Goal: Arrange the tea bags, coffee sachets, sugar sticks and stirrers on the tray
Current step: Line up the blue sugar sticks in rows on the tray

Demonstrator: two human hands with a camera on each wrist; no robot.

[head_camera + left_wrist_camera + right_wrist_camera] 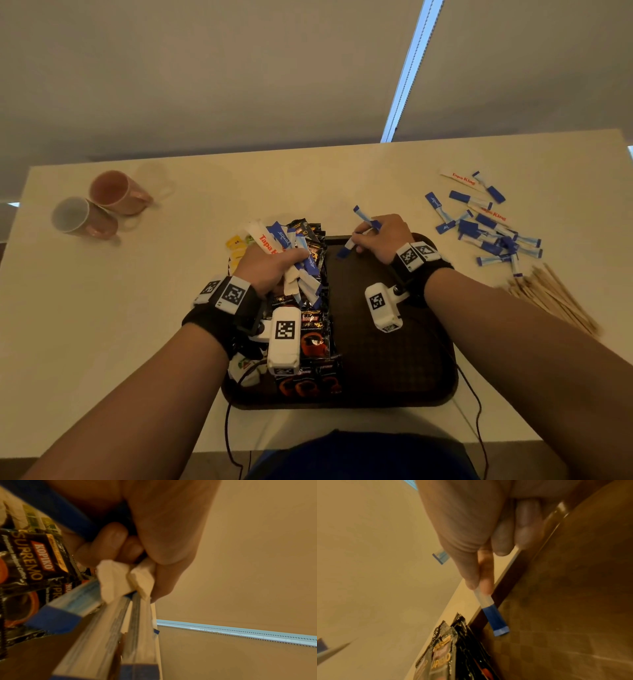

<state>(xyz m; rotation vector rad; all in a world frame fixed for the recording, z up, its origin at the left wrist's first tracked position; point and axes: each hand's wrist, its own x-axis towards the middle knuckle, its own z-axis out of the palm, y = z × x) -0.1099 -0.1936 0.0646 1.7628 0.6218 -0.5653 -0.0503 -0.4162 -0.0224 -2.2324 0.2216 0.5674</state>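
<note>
Left hand is clenched around a fat bundle of blue-and-white paper sugar sticks, held over the left side of the dark brown plastic tray, right above the black coffee sachets lying there. Right hand pinches a single blue-tipped sugar stick at the tray's far edge. More loose sugar sticks and thin wooden stirrers sit on the pale desk off to the right.
</note>
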